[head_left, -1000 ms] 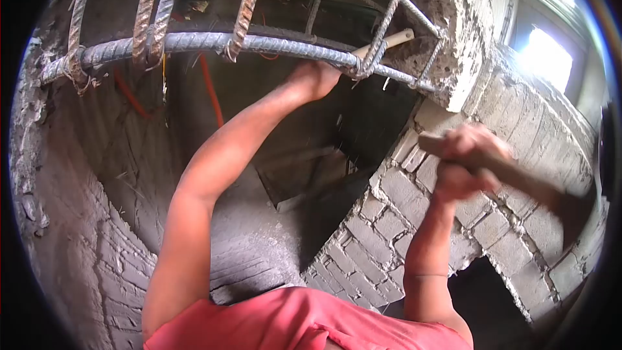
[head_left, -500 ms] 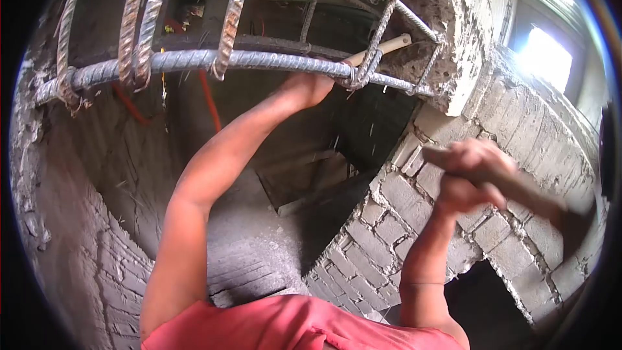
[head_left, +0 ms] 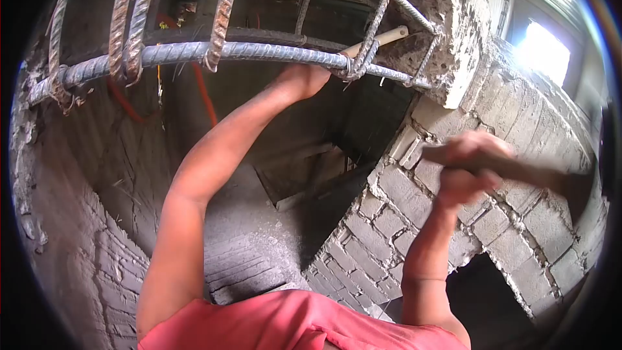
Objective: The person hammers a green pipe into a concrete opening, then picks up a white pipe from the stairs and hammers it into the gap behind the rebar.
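My left hand (head_left: 303, 80) reaches up to a thick horizontal rebar (head_left: 194, 54) and grips a pale wooden-handled tool (head_left: 382, 38) whose far end points into the broken concrete (head_left: 453, 32). My right hand (head_left: 468, 170) is shut on the handle of a hammer (head_left: 551, 181), blurred; its dark head sits at the far right against the block wall. The hammer is held apart from the wooden tool, lower right of it.
Several rusty rebars (head_left: 129, 19) cross the thick bar and are wire-tied to it. A curved grey block wall (head_left: 518, 220) fills the right, with a dark opening (head_left: 486, 285) below. A brick wall (head_left: 97, 240) is at left. Red cables (head_left: 204, 94) hang behind the bars. A bright window (head_left: 544, 52) is at upper right.
My right hand with the hammer dipped slightly, then rose again, and the handle now lies more level. My left hand stays at the rebar on the wooden tool.
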A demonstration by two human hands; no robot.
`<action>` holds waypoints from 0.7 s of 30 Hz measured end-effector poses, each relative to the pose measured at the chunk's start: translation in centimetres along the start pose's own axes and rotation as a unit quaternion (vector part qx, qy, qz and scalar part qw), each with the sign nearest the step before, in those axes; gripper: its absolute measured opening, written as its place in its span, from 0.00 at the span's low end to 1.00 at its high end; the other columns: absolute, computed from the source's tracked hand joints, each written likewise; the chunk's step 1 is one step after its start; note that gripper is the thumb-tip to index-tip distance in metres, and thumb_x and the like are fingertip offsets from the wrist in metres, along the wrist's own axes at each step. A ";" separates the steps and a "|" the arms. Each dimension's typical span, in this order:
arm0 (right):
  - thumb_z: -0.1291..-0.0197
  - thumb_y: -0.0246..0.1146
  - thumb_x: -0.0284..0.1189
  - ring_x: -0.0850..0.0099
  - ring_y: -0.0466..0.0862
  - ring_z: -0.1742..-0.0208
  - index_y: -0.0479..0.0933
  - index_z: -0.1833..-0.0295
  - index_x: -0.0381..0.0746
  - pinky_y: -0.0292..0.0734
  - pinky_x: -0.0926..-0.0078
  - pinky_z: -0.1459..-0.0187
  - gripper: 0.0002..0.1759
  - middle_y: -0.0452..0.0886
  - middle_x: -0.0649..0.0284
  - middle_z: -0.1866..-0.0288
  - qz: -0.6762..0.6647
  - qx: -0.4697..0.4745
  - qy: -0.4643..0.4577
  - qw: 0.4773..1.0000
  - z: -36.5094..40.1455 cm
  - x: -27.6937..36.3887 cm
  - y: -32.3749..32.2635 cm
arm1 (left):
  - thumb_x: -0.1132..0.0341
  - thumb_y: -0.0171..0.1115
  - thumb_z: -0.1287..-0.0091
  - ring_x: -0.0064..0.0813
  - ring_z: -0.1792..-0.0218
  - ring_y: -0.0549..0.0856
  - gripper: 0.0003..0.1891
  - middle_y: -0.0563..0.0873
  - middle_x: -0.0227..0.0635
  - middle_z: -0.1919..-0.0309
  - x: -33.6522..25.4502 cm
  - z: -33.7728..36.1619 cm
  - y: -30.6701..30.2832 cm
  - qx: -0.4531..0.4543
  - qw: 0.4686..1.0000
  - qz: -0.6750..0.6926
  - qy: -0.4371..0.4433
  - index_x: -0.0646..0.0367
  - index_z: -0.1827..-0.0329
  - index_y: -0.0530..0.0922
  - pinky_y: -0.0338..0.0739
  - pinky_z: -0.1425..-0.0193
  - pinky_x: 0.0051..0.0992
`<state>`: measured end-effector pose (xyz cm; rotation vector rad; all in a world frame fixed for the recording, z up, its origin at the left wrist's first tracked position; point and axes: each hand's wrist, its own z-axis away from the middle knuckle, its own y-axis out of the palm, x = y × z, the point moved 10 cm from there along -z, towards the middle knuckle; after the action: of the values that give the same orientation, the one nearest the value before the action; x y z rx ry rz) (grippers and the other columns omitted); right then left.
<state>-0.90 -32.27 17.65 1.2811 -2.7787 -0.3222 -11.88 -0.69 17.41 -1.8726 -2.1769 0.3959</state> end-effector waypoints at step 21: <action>0.49 0.44 0.81 0.70 0.72 0.75 0.72 0.60 0.46 0.74 0.64 0.67 0.46 0.72 0.66 0.73 -0.066 0.020 -0.176 0.982 0.0 2.2 2.0 | 0.55 0.53 0.26 0.45 0.56 0.83 0.17 0.85 0.47 0.60 0.8 1.0 2.2 0.119 0.987 0.097 -0.057 0.60 0.54 0.81 0.73 0.48 0.41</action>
<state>-3.80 -32.68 18.02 1.5589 -3.0010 -0.5553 -10.28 0.34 15.72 -1.9717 -1.9189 0.7828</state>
